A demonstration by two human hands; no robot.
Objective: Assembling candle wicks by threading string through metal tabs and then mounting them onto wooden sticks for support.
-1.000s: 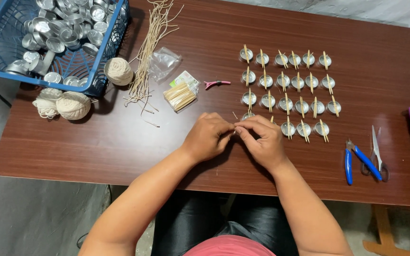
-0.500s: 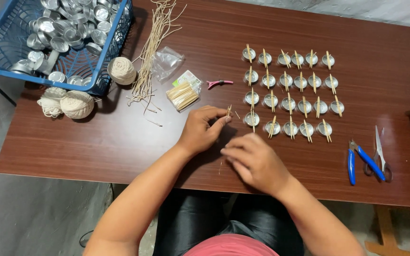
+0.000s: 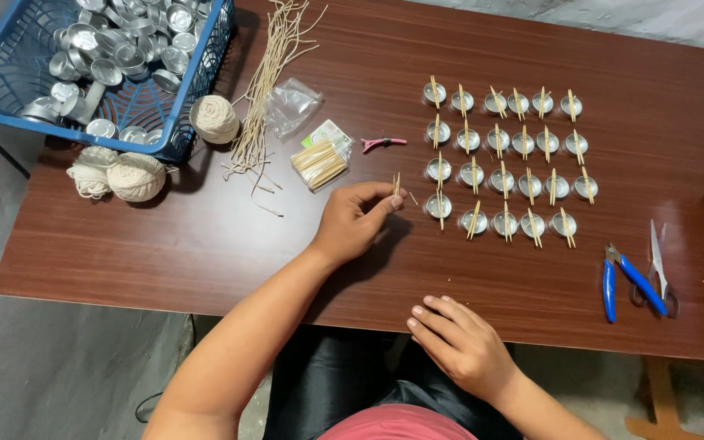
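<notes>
My left hand [image 3: 354, 220] pinches a pair of short wooden sticks [image 3: 396, 183] upright between thumb and fingertips, just left of a grid of small silver cups [image 3: 504, 155]. Each cup has a wooden stick pair laid across its top. My right hand [image 3: 459, 344] rests at the near edge of the brown table [image 3: 165, 244] with its fingers loosely spread and nothing in it.
A blue basket [image 3: 10, 104] of loose silver cups sits at the far left, with balls of cream string [image 3: 215, 118] beside it. Cut wick strands [image 3: 266, 73], a bundle of sticks [image 3: 319, 161], a pink clip [image 3: 383, 143], blue pliers [image 3: 631, 277] and scissors [image 3: 658, 265] lie around.
My hands were together working on the sticks. The right hand has let go and drawn back to the near table edge, while the left hand lifted the sticks toward the cups.
</notes>
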